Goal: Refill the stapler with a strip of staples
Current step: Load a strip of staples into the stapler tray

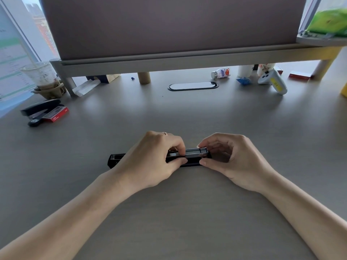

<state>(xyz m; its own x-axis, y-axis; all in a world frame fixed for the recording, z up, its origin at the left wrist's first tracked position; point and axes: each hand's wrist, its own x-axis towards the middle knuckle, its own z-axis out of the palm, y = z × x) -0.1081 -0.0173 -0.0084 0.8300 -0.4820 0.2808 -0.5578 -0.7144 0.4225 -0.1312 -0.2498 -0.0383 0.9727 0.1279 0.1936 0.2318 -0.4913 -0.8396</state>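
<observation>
Hands, two [152, 156] [232, 156], grip one of two staplers [195, 156] [40, 111].

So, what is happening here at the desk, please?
A person is working on an opened black stapler lying flat on the grey desk. The left hand pinches its metal staple channel near the middle, and the right hand steadies the channel's end. A second stapler and a red staple box lie far left.
</observation>
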